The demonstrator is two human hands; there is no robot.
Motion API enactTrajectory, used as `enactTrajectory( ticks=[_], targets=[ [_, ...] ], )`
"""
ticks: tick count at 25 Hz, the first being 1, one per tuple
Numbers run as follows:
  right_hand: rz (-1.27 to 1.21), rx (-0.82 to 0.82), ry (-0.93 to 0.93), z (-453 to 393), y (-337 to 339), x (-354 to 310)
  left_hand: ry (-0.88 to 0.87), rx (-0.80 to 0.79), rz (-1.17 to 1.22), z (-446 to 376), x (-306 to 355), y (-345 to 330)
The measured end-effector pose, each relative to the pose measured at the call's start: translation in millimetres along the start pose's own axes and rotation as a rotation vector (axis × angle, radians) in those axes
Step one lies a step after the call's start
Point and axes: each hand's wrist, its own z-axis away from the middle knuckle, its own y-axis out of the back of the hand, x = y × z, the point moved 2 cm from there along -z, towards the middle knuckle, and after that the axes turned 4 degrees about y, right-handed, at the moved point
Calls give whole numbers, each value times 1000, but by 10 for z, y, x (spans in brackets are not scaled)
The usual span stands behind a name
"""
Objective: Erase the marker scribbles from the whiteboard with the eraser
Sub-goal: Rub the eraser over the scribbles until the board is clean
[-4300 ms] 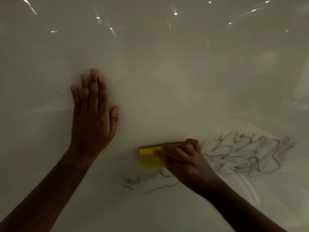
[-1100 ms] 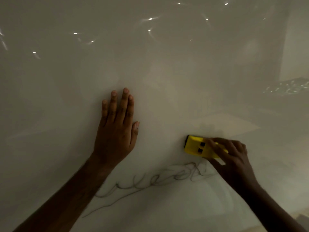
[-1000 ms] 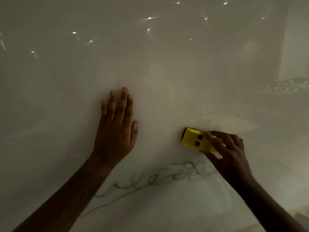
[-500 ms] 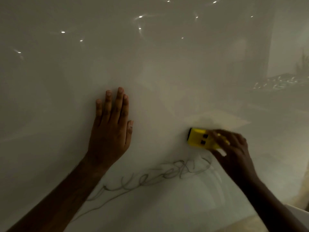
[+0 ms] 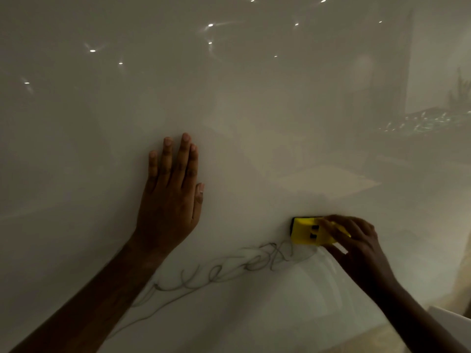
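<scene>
Down toward the remaining line is where the eraser [image 5: 312,231] is travelling: in the head view, the only one, half a second back it was sitting clearly above the marker scribbles [image 5: 229,270], and now its lower edge is reaching the right end of them. The right hand [image 5: 356,247] is gripping the yellow block, fingers laid over its top and thumb curled underneath, and is pressing it against the whiteboard [image 5: 254,110]. Blur on those fingers suggests the stroke is under way. The left hand [image 5: 169,200] is lying flat on the board, fingers straight and close together, holding nothing, apparently bracing, much as it was a second ago.

Compared with the frame from about four seconds back, the dense tangle on the right is missing; only the looping trail is remaining, running from just left of the eraser down and leftward until it is passing behind the left forearm. I judge the job to be mostly done, with this last line waiting for a sweep to the left. The far tail may be lying partly under the forearm, so the bracing arm is likely needing to lift before the board is clean.
</scene>
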Motion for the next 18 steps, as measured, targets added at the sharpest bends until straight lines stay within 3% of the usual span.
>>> enactTrajectory(
  ticks=[4,10,14,16,18],
  targets=[
    [-33,117,-164,-466,168,52,3,-3,-1,-15,26,0],
    [-58,7,124,176,-207,-183,14,-14,13,-20,64,-11],
    [-23,-84,171,558,-245,-125,2,-17,10,-23,71,-15],
    [-13,-65,99,510,-211,-72,0,-16,12,-18,75,-13],
    [-71,31,-91,322,-126,-30,-7,-15,5,-20,79,-14]
  ],
)
